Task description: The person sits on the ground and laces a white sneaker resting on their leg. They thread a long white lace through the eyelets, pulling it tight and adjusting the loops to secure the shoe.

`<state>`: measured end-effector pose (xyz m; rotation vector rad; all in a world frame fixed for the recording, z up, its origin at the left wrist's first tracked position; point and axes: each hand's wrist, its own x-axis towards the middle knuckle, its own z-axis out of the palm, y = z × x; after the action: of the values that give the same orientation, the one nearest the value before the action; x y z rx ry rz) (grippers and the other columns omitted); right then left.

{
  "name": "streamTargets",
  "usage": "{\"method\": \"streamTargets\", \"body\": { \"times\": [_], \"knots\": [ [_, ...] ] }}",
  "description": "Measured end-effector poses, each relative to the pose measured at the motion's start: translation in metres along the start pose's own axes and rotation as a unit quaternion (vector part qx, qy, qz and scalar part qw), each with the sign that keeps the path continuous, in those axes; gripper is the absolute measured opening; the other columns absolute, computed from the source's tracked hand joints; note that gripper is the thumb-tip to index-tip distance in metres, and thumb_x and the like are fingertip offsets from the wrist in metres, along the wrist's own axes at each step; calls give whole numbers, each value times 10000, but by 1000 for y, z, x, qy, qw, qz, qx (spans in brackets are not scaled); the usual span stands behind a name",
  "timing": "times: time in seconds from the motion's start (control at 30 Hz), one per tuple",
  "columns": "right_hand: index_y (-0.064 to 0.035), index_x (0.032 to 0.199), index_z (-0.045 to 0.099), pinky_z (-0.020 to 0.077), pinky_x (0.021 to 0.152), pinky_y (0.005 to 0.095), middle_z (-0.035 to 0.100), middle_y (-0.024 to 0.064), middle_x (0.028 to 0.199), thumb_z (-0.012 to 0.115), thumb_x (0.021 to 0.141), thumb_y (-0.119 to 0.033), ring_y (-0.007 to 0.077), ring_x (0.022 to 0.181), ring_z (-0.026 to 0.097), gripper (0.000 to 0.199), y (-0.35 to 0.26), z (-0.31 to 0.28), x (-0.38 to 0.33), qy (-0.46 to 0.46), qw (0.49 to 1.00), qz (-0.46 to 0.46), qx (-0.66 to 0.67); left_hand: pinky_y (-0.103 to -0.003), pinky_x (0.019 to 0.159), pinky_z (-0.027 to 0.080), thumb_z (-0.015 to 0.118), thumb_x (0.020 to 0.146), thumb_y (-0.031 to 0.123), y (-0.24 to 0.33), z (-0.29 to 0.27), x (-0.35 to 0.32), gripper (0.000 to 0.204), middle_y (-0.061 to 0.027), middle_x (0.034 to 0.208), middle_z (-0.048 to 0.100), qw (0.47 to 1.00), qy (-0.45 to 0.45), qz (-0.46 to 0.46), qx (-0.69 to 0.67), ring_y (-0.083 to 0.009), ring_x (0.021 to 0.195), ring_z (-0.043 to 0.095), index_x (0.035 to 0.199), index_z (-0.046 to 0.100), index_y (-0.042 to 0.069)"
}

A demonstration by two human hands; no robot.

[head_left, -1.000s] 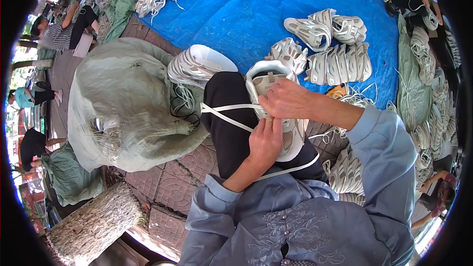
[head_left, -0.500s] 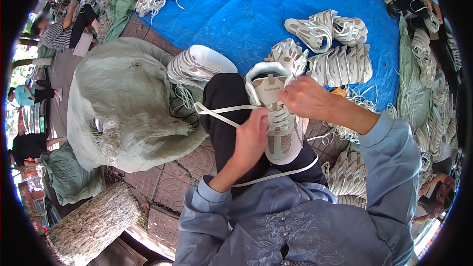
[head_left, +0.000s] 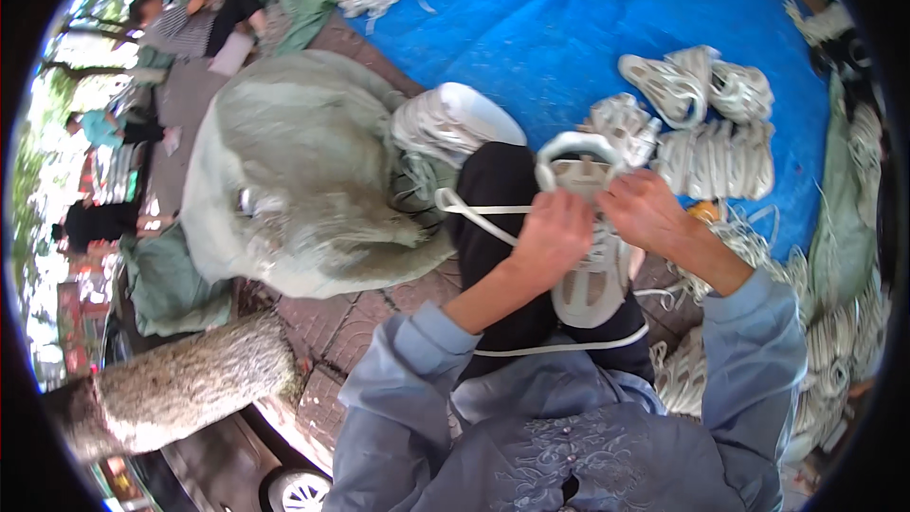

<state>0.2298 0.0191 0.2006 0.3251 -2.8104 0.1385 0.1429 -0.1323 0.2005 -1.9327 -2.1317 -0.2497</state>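
A beige and white sneaker upper (head_left: pixel 590 296) rests on my lap, its toe toward me and its padded collar away. My left hand (head_left: pixel 557 229) is closed over the lacing, pinching a white shoelace (head_left: pixel 482 212) that loops out to the left. Opposite it, my right hand (head_left: pixel 646 213) is closed in a pinch at the upper's right eyelet edge, near the tongue. Whether it also grips lace is hidden by the fingers. Another length of white lace (head_left: pixel 569 349) runs across my dark trousers below the toe.
A blue tarp (head_left: pixel 531 28) ahead holds more uppers, including a nested row (head_left: pixel 716 159). On the left, a grey-green sack (head_left: pixel 294 171) stands beside a stack of uppers (head_left: pixel 455 123). A tree trunk (head_left: pixel 199 384) crosses the lower left. Several people are farther off at left.
My left hand has moved up the lacing toward the tongue, closer to my right hand. The right hand stays at the eyelet edge. The whole view has shifted, with the scene appearing farther right.
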Motion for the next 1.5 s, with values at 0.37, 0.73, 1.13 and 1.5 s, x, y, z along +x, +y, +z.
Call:
{"method": "streamTargets", "body": {
  "times": [0.37,0.73,1.13,1.5],
  "knots": [
    [-87,616,497,371,610,310,409,29,591,512,606,-164,174,613,449,80,-7,-18,0,-26,986,-89,-138,-308,586,340,545,589,164,-22,-11,7,157,-47,674,453,989,-47,136,46,-187,679,455,691,538,45],
    [-46,605,504,363,541,286,436,36,596,533,585,-153,167,576,459,112,54,-63,-11,-21,979,-104,-172,-341,591,373,546,579,90,-133,-88,-35,96,-61,654,445,968,-104,75,216,-215,661,479,655,488,77],
    [-58,530,517,394,538,288,455,39,563,541,586,-153,166,578,497,113,74,-73,-18,-67,972,-72,-213,-357,607,475,496,742,38,-317,-216,-209,23,-117,756,520,824,-165,-234,489,-264,735,564,763,488,36],
    [-76,617,514,430,631,305,489,45,640,537,614,-121,188,657,524,50,106,-119,-38,-85,958,-17,-275,-358,603,488,489,752,70,-355,-215,-236,192,-124,876,546,821,-178,-270,471,-269,778,574,938,506,22]
  ]
}}
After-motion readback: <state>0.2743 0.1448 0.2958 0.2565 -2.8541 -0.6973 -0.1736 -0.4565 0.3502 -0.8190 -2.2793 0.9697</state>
